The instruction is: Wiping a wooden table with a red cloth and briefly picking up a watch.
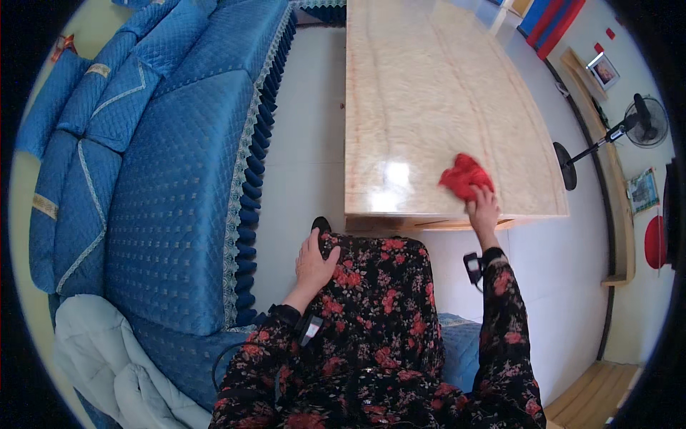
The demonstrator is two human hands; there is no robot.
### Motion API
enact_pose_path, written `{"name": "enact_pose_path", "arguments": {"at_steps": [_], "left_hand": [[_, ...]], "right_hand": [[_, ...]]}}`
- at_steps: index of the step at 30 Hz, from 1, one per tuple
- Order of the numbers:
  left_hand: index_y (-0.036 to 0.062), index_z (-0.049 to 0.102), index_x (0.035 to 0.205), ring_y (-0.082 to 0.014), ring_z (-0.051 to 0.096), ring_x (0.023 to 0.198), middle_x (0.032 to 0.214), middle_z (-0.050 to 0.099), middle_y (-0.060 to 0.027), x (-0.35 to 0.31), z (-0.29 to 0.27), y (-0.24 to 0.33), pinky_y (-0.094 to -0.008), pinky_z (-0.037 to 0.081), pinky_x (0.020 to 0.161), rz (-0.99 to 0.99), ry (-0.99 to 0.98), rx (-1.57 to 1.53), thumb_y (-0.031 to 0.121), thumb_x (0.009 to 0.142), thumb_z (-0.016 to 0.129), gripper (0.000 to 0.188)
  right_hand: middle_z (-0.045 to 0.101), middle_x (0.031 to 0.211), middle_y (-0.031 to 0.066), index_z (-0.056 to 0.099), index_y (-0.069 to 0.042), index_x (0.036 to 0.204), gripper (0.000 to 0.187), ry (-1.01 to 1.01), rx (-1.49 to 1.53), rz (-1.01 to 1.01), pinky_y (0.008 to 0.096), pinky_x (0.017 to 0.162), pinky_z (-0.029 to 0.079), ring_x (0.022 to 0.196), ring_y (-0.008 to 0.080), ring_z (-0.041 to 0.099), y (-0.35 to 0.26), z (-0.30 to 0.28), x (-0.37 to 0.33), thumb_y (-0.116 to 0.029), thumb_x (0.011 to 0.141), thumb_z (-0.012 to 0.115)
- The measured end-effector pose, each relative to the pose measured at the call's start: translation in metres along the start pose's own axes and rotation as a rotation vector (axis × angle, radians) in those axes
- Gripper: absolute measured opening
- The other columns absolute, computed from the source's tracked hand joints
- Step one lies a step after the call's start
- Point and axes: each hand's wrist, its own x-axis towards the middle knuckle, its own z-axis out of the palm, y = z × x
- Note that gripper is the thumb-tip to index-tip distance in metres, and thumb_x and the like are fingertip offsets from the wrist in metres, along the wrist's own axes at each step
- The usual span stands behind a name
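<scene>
A crumpled red cloth lies on the glossy, cream marble-patterned table, close to its near right corner. My right hand reaches over the near edge and has its fingers closed on the cloth's near side, pressing it to the tabletop. On my knee rests my left hand, flat against the black floral fabric, fingers stretched out and holding nothing. Each wrist carries a dark band with a small device.
A blue quilted sofa runs along the left, with a pale grey quilted cover at its near end. Right of the table stand a black fan and a wooden ledge along the wall. A narrow strip of floor separates sofa and table.
</scene>
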Motion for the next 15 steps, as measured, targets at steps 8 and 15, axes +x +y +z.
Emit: {"name": "enact_pose_path", "arguments": {"at_steps": [8,15], "left_hand": [[0.0081,0.045,0.131,-0.0362,0.051,0.113,0.124,0.051,-0.0176,0.016,-0.001,0.021,-0.0488,0.042,0.093,-0.02,-0.116,0.142,0.043,0.083,0.06,0.061],[0.0063,0.049,0.127,-0.036,0.052,0.111,0.12,0.054,-0.0187,0.011,0.0,0.008,-0.0445,0.042,0.094,-0.014,-0.07,0.073,0.043,0.084,0.06,0.057]], "right_hand": [[0.049,0.128,0.0089,0.059,-0.023,0.117,0.041,0.171,0.173,-0.24,0.0543,0.096,0.035,0.122,0.0326,0.041,-0.197,0.027,-0.007,-0.028,0.077,0.061],[0.05,0.129,0.0068,0.064,-0.022,0.105,0.038,-0.008,0.403,-0.926,0.0484,0.101,0.031,0.124,0.0299,0.04,-0.201,-0.003,-0.054,-0.017,0.067,0.067]]}}
